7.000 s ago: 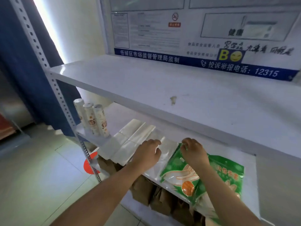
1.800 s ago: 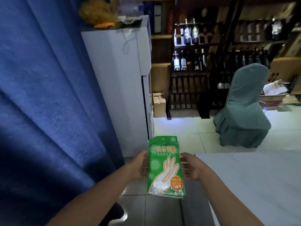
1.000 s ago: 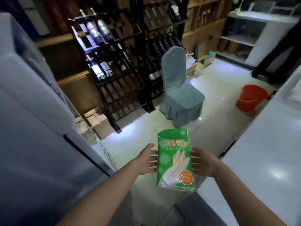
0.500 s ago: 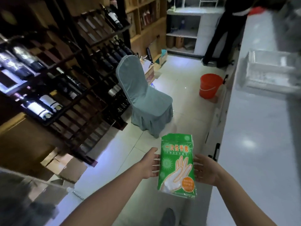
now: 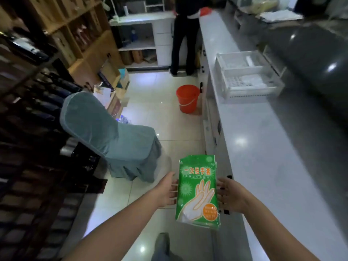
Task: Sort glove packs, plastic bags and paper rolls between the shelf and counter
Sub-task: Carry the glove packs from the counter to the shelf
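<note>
Head view: there is one glove pack [image 5: 197, 191], carried between two hands, the left hand [image 5: 166, 193] and the right hand [image 5: 228, 194]. Both hands are spread, not clenched. Their outstretched fingers press the pack's long sides and some fingertips slip behind it, with the left thumb raised near its upper corner.

Around them are one long white counter [image 5: 263, 157], one white slatted basket [image 5: 244, 93] standing on it, one orange bucket [image 5: 188, 98], one chair under a grey-green cover [image 5: 111, 136] and one dark wine rack [image 5: 37, 129]. One other person in dark trousers [image 5: 185, 34] stands at the far end.

The pack is green and stands nearly upright, its top leaning slightly left. White characters run across the upper part. Below them is a white glove drawing outlined in orange, with an orange round label at the lower right. The bottom strip looks clear or pale.

The pack hangs in the air over the tiled floor [image 5: 169, 119], just left of the counter's front edge. The right hand lies in front of the counter's face. The countertop between the right hand and the basket is bare and glossy. The aisle runs between the covered chair on the left and the counter on the right. Further along it, the bucket stands on the floor close against the counter's front. A shoe [image 5: 162, 243] shows at the lower edge.
</note>
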The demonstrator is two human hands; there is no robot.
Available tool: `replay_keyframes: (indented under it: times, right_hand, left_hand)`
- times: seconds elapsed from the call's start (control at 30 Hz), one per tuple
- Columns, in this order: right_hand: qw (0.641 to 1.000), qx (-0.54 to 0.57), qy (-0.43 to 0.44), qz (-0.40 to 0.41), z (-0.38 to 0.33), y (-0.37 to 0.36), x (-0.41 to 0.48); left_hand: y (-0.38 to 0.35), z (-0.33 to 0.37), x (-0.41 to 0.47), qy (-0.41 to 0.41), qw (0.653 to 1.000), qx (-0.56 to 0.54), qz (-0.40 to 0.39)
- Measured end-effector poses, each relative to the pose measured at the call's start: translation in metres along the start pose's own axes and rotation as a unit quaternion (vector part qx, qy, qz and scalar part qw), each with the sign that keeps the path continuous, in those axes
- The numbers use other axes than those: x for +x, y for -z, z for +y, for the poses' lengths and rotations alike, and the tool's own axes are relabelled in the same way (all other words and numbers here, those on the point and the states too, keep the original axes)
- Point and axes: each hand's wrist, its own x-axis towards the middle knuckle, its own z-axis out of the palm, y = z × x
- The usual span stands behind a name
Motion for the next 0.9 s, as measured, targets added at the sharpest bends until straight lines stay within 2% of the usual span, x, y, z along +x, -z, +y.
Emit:
replay_keyframes:
  times: [0.2, 0.33, 0.53, 0.73, 0.9]
  right_hand:
    - [0.984, 0.149, 0.042, 0.089, -0.019, 0.013, -0.017]
    - [0.957, 0.241, 0.080, 0.144, -0.016, 0.028, -0.030]
    - [0.911, 0.338, 0.109, 0.208, -0.010, 0.054, -0.042]
    - [0.888, 0.389, 0.112, 0.216, -0.027, 0.100, -0.027]
    - [0.885, 0.404, 0.112, 0.203, -0.063, 0.127, -0.005]
  left_hand:
    - [-0.041, 0.078, 0.038, 0.008, 0.986, 0.134, -0.095]
    - [-0.081, 0.116, 0.056, 0.008, 0.958, 0.236, -0.163]
    - [-0.155, 0.134, 0.075, 0.023, 0.914, 0.335, -0.229]
    - [-0.222, 0.156, 0.110, 0.028, 0.892, 0.384, -0.235]
    - [-0.264, 0.192, 0.127, 0.024, 0.878, 0.423, -0.223]
